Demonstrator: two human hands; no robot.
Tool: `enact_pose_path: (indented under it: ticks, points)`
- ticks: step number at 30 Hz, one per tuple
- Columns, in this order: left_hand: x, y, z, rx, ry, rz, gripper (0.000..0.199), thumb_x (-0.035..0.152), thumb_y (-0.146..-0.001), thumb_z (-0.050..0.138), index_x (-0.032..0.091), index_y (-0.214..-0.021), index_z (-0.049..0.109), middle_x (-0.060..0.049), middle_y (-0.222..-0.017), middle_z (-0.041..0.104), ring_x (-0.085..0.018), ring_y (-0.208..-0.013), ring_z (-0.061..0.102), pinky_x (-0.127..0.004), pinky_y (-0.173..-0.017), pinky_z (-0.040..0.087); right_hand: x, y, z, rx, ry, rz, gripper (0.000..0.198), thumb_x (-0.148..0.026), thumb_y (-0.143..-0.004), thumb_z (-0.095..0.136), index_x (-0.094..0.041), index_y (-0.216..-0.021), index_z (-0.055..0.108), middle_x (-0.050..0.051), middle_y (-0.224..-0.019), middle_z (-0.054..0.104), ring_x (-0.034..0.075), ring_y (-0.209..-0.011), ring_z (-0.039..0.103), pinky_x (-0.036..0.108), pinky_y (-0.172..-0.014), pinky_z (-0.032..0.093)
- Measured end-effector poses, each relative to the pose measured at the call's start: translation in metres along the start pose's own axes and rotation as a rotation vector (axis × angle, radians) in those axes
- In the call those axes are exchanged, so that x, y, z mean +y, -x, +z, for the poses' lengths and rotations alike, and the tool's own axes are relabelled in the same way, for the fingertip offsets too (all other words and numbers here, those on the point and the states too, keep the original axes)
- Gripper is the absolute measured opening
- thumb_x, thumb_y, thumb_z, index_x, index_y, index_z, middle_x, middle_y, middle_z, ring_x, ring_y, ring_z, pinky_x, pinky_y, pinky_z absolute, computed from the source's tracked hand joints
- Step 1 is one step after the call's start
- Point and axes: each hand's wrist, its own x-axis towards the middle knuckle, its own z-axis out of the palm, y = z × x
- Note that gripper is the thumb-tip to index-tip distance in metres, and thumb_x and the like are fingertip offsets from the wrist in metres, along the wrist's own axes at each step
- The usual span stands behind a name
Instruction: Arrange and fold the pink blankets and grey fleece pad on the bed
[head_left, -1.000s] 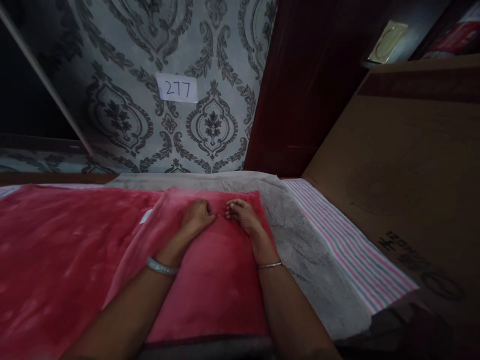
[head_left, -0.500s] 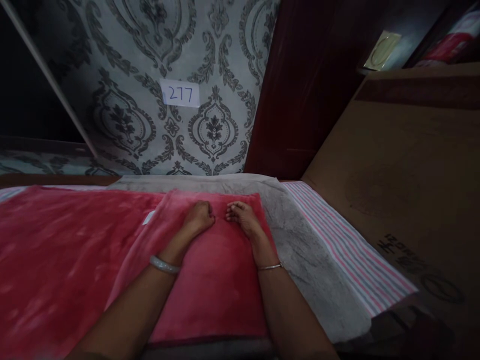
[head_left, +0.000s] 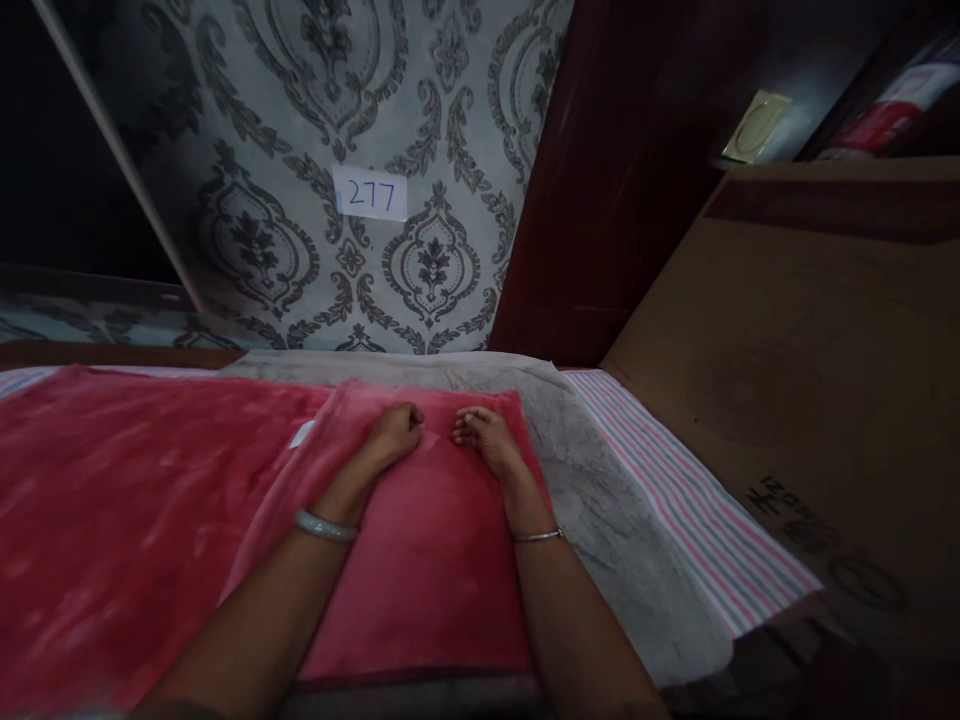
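A plush red blanket (head_left: 420,560) lies with its right part folded over in a lighter pink-red panel, and a small white label (head_left: 302,433) shows at the fold's left edge. My left hand (head_left: 394,435), with a pale bangle at the wrist, is curled closed over the panel's upper part; whether its fingers hold anything is hidden. To its right, near the panel's top right corner, my right hand (head_left: 486,436) rests with loosely bent fingers a little apart and nothing seen in them. A gap separates the two hands.
Beneath the blanket is a grey plush cloth (head_left: 622,560), over a striped sheet (head_left: 697,490). A large cardboard box (head_left: 810,350) stands at the right. Behind are a patterned wall with a paper marked 277 (head_left: 370,193), a dark red panel (head_left: 577,200) and a dark screen (head_left: 75,180).
My left hand has shifted slightly left, away from my right hand, which stays nearly in place. The view has tilted slightly; the blanket lies as before.
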Motion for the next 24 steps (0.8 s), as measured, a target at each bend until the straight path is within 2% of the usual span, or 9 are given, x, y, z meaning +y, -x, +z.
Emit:
enact_pose_path:
  ticks: [4,10,13,16,21,24]
  points:
    - [-0.0002,-0.0005,0.0017,0.012,0.009,-0.002,0.019,0.02,-0.072,0.072,0.016,-0.089,0.063,-0.008,-0.092,0.07,-0.021,-0.085,0.062,-0.029,-0.074,0.045,0.0,0.0003,-0.0005,-0.004,0.005,-0.001,0.027,-0.035,-0.066,0.082,-0.019,-0.083,0.068,0.0,-0.072,0.067,0.013,-0.059,0.064,0.028,-0.06,0.056]
    - [-0.003,-0.0001,0.0017,0.019,0.037,-0.01,0.024,0.007,-0.072,0.06,0.017,-0.093,0.062,-0.005,-0.092,0.069,-0.017,-0.085,0.062,-0.026,-0.076,0.046,0.0016,-0.0011,-0.0009,0.001,0.008,-0.001,0.027,-0.035,-0.067,0.081,-0.018,-0.083,0.067,0.001,-0.074,0.067,0.013,-0.059,0.063,0.029,-0.061,0.056]
    - [-0.0036,-0.0003,0.0008,0.003,0.045,0.003,0.019,0.014,-0.073,0.065,0.018,-0.092,0.061,-0.003,-0.089,0.068,-0.016,-0.081,0.062,-0.026,-0.073,0.047,0.0027,-0.0014,-0.001,0.007,0.006,-0.004,0.027,-0.035,-0.067,0.08,-0.018,-0.083,0.067,0.002,-0.073,0.067,0.014,-0.059,0.064,0.03,-0.062,0.056]
    - [-0.0016,-0.0002,0.003,0.021,0.011,0.004,0.022,0.021,-0.072,0.072,0.018,-0.09,0.06,-0.005,-0.092,0.067,-0.019,-0.085,0.062,-0.028,-0.074,0.045,0.0029,-0.0013,-0.0009,0.003,0.007,-0.007,0.026,-0.035,-0.068,0.08,-0.019,-0.083,0.067,0.002,-0.073,0.067,0.014,-0.06,0.064,0.03,-0.062,0.057]
    - [0.0004,-0.0001,0.0026,0.0,-0.003,-0.009,0.021,0.012,-0.072,0.067,0.017,-0.092,0.06,-0.006,-0.091,0.067,-0.018,-0.081,0.061,-0.028,-0.07,0.042,0.0013,-0.0012,-0.0008,-0.001,0.004,0.007,0.026,-0.034,-0.066,0.081,-0.019,-0.082,0.067,0.001,-0.072,0.067,0.013,-0.059,0.063,0.03,-0.061,0.056]
    - [0.0004,0.0004,-0.0007,-0.029,0.012,-0.003,0.025,0.015,-0.074,0.068,0.017,-0.097,0.061,-0.004,-0.089,0.067,-0.017,-0.078,0.061,-0.026,-0.068,0.043,0.0004,-0.0005,-0.0005,-0.003,0.008,0.012,0.025,-0.033,-0.068,0.08,-0.018,-0.083,0.067,0.001,-0.074,0.067,0.013,-0.059,0.063,0.03,-0.061,0.056]
